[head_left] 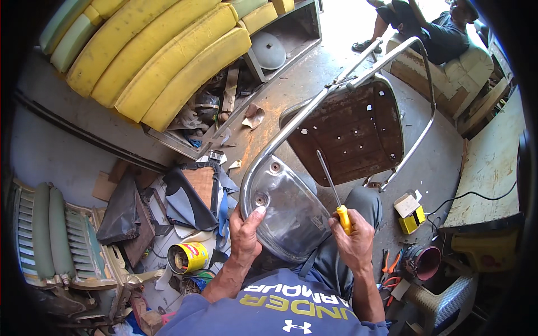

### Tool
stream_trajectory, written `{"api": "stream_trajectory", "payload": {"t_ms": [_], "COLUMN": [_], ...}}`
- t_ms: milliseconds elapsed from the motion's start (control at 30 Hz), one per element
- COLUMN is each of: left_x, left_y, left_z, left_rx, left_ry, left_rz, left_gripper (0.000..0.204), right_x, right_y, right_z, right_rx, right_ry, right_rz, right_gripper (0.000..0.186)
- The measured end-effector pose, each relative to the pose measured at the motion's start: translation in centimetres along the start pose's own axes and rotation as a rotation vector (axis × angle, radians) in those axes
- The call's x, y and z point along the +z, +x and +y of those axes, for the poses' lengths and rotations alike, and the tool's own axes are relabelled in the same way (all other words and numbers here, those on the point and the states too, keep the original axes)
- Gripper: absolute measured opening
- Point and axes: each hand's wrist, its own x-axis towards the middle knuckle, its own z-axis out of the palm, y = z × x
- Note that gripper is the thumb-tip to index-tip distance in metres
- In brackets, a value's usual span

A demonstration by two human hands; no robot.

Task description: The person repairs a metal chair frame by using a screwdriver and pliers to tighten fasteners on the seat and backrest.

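left hand [245, 234] presses open fingers on the grey chair backrest shell [286, 213] across the lap. right hand [353, 239] grips yellow-handled screwdriver [335, 196] over it. open yellow tin [188, 257] left of the shell, contents unclear.

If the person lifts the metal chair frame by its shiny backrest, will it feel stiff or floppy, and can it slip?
The chair frame is bent metal tube bearing a wooden seat, so it probably stays stiff and fairly heavy. The shiny backrest looks smooth, perhaps slippery under the left hand. Being long and tilted, it may swing.
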Motion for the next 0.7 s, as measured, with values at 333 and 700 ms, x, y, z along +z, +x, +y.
{"api": "stream_trajectory", "payload": {"t_ms": [333, 700], "left_x": [-0.4, -1.3], "left_y": [0.5, 0.4], "left_z": [-0.7, -0.1], "left_rx": [0.029, -0.007], "left_ry": [0.069, 0.127], "left_rz": [0.027, 0.073], "left_gripper": [0.034, 0.035], "right_x": [-3.2, -5.3], "right_y": [-2.4, -2.8], "right_z": [3.2, 8.8], "right_rx": [0.348, 0.337], "right_ry": [0.153, -0.004], "right_rz": [0.159, 0.346], "right_gripper": [0.014, 0.016]}}
